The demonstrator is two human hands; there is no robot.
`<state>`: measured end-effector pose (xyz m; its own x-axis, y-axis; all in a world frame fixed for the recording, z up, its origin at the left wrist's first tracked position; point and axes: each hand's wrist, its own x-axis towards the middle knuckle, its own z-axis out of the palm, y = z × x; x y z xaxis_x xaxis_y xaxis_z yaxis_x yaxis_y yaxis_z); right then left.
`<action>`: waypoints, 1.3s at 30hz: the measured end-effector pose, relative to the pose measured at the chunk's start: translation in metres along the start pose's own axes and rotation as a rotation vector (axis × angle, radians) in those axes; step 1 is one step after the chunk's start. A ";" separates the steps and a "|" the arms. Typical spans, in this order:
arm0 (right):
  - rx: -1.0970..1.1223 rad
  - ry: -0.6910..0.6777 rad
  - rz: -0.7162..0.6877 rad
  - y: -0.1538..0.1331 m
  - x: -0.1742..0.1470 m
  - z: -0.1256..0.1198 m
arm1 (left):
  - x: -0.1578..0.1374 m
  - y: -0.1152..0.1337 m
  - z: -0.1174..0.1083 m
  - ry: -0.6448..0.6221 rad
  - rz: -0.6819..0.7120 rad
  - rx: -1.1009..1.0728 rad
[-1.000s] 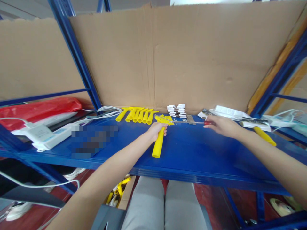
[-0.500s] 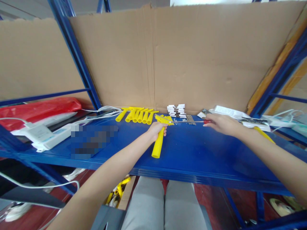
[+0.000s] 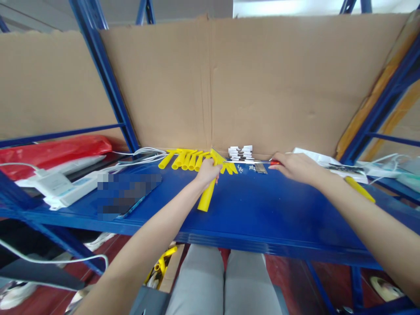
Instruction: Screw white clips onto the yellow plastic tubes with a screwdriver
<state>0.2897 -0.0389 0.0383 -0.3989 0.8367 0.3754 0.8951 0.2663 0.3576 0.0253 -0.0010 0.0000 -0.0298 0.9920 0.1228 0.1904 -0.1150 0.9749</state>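
My left hand [image 3: 208, 171] is closed around a yellow T-shaped plastic handle [image 3: 206, 199], whose hollow tube slants down toward the shelf's front. In my right hand [image 3: 290, 165] is a screwdriver [image 3: 275, 162] with a red grip. Its thin shaft points left, and the tip reaches the wide head of the yellow handle, beside my left fingers. Whether the tip sits in a screw is too small to tell. Just behind, several flat yellow pieces [image 3: 230, 168] lie beside tiny loose screws [image 3: 239, 168] and a small dark packet [image 3: 260, 168].
More yellow handles [image 3: 185, 162] line the back of the blue shelf [image 3: 256, 210], left of stacked white pieces [image 3: 241, 153]. A power strip [image 3: 78, 186] and cables [image 3: 147, 153] occupy the left. Behind rises a cardboard wall [image 3: 278, 83]. Below, a box [image 3: 172, 269] holds yellow parts.
The yellow handle and my left hand have shifted slightly left. My right hand has moved left too, with the screwdriver still in it. The camera view has tilted up a little.
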 end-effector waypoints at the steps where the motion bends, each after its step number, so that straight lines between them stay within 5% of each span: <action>1: 0.003 -0.011 0.007 -0.004 0.001 0.000 | 0.001 0.000 -0.002 0.009 0.010 0.049; 13: 0.136 -0.019 0.008 -0.022 -0.007 0.027 | 0.002 0.000 -0.007 0.016 -0.023 0.205; 22: 0.128 0.139 -0.046 -0.021 -0.015 0.047 | -0.003 0.000 -0.008 -0.009 -0.039 0.335; 39: 0.157 0.145 -0.056 -0.020 -0.015 0.051 | -0.002 -0.002 -0.007 -0.018 -0.055 0.392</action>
<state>0.2881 -0.0323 -0.0181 -0.4630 0.7439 0.4819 0.8863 0.3913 0.2476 0.0185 -0.0032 -0.0010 -0.0345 0.9973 0.0654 0.5497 -0.0357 0.8346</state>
